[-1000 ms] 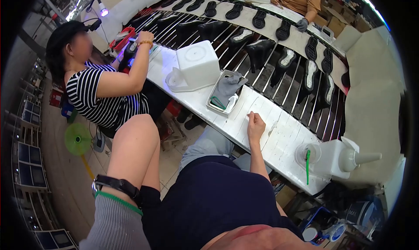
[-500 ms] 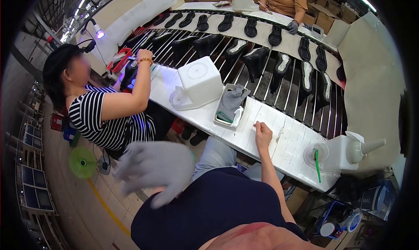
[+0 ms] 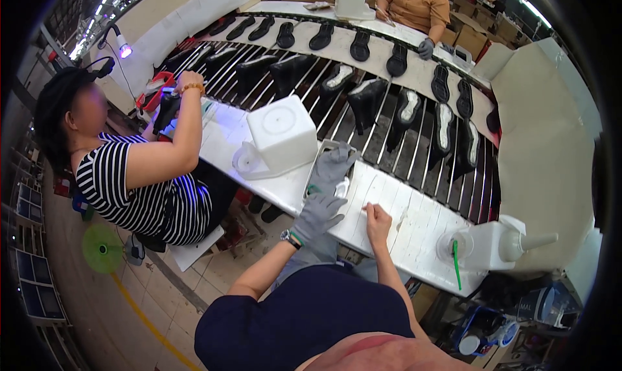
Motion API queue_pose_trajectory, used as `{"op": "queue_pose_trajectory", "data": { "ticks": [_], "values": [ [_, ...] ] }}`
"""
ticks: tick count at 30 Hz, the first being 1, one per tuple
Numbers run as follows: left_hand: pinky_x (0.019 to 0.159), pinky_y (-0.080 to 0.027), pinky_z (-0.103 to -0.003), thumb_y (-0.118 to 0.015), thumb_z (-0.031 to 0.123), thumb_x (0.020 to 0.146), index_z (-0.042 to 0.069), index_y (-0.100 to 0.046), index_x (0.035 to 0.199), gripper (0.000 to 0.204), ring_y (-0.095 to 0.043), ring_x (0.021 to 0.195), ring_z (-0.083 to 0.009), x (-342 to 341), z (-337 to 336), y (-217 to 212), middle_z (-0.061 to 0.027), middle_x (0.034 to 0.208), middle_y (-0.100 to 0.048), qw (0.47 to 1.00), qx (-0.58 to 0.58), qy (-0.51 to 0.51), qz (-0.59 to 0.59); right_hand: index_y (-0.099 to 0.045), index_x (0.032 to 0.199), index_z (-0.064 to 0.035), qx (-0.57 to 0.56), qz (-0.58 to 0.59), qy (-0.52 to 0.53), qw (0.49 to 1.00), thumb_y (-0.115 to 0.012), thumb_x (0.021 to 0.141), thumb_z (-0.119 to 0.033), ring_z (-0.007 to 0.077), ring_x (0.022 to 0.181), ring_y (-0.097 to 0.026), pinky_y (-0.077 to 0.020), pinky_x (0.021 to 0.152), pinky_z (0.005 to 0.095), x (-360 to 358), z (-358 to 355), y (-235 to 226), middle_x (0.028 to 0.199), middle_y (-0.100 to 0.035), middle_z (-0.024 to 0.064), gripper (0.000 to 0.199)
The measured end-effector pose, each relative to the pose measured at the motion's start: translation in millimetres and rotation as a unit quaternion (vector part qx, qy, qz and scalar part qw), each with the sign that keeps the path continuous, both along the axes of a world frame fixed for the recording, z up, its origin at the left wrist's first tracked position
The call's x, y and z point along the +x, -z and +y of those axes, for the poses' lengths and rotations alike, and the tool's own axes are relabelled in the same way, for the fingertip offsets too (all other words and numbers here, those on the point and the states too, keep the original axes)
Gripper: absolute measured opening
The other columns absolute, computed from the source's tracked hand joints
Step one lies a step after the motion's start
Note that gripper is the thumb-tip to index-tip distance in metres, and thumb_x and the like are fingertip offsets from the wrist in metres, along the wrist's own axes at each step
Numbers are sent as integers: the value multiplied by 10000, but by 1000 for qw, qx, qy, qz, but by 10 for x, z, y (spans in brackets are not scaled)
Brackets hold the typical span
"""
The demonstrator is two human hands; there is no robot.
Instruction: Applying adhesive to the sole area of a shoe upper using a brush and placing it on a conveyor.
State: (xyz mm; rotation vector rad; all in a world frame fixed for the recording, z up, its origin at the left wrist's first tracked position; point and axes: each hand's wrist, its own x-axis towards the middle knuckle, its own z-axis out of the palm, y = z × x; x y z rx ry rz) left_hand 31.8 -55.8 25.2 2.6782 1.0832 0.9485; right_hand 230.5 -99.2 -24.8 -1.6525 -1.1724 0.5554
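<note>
Left grip (image 3: 317, 213) overlaps tray (image 3: 351, 173) edge, open gap to right grip (image 3: 378, 220)

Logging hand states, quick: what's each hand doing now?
Left hand: open, gloved, at the white box.
Right hand: closed, bare; whether it holds anything cannot be told.

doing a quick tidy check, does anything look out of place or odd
Mostly one mismatch: the left hand has a grey glove on, the right hand is bare, and a second grey glove lies loose in the white tray. The white bench top also looks worn or cracked nearby.
</note>
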Motion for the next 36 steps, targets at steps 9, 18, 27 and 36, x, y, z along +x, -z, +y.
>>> {"op": "queue_pose_trajectory", "data": {
  "ticks": [9, 18, 27, 36],
  "values": [
    [822, -417, -390, -735, 163, 774, 135, -654, 1050, 289, -576, 838, -241, -282, 72, 159, -38, 884, -620, 1000, 10, -11, -13, -712, 809, -16, -4, 34, -18, 999, -605, 944, -187, 38, 460, -309, -225, 434, 267, 90, 13, 95, 473, -391, -18, 244],
    [949, -411, -398, -714, 163, 771, 136, -615, 1156, 398, -513, 1066, -248, -118, 63, -110, -56, 1160, -555, 990, 94, -28, -105, -711, 815, -17, 21, 22, -9, 999, -604, 941, -184, 45, 450, -314, -234, 432, 270, 115, 10, 157, 472, -408, -3, 235],
    [914, -428, -391, -612, 150, 846, 100, -665, 1062, 228, -577, 1024, -276, 1178, 114, 351, -88, 1067, -648, 957, -150, 117, -218, -683, 775, -18, 42, -19, 7, 999, -620, 903, -176, 253, 504, -604, -423, 493, 343, 138, -38, 226, 560, -584, 134, 213],
    [849, -445, -389, -528, 216, 899, 66, -672, 1006, 234, -595, 895, -278, 1205, 297, 526, -100, 919, -662, 939, -245, 183, -157, -657, 800, -11, -1, -49, 17, 999, -663, 796, -173, 365, 634, -642, -464, 547, 403, 202, -19, 323, 685, -630, 191, 162]
  ]
}}
